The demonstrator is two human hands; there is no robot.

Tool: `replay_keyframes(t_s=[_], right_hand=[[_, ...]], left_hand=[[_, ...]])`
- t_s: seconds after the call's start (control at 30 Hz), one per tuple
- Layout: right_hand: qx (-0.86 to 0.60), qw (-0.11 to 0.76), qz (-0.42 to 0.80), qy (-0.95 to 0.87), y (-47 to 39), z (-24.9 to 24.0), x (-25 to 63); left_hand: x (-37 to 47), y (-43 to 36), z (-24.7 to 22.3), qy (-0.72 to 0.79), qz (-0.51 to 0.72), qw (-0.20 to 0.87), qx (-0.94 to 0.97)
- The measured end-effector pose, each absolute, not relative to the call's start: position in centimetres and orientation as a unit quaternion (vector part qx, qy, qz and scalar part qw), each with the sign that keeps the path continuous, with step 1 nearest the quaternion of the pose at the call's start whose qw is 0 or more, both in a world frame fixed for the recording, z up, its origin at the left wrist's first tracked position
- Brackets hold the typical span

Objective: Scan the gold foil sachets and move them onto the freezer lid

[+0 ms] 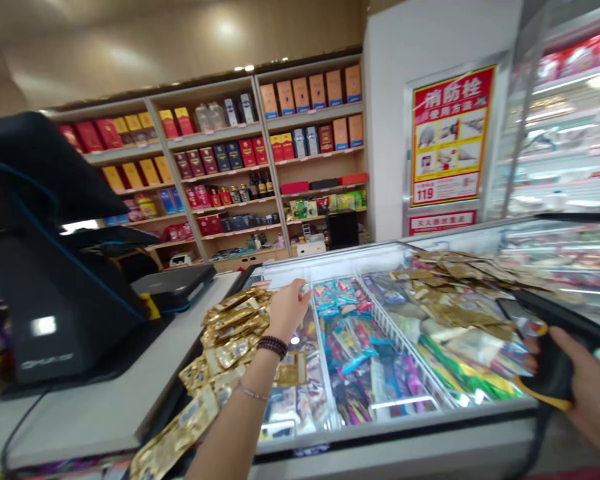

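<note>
Our left hand (287, 307) reaches forward, arm extended, fingers closed on the far end of a strip of gold packets (233, 333) lying on the freezer lid (380, 267). Our right hand (587, 390) grips a black handheld scanner (550, 333), held low at the freezer's near edge. Ahead of the right hand a second pile of gold packets (460, 287) rests untouched; we judge most handling remains.

Left hand (286, 308) far forward, fingers curled — beaded wrist; right hand (587, 383) low, clenched in a grip
</note>
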State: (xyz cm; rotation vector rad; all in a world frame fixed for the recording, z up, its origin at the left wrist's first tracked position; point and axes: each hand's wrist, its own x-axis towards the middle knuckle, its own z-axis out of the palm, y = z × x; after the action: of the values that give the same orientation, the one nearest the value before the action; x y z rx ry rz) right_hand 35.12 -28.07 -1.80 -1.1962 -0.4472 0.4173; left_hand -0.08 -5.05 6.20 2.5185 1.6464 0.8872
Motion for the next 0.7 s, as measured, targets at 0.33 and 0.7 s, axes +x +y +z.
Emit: replay_keyframes(t_s=[0.33,0.7], right_hand=[[-0.446,0.863,0.199,-0.130,-28.5,-2.7,36.4],[-0.430,0.876,0.182,-0.119,-28.0,-3.4,37.0]], left_hand=[[25.4,-7.3,-1.8,0.282,0.314,0.206,0.883],[29.3,-7.0,-5.5,0.356,0.345,0.308,0.812]])
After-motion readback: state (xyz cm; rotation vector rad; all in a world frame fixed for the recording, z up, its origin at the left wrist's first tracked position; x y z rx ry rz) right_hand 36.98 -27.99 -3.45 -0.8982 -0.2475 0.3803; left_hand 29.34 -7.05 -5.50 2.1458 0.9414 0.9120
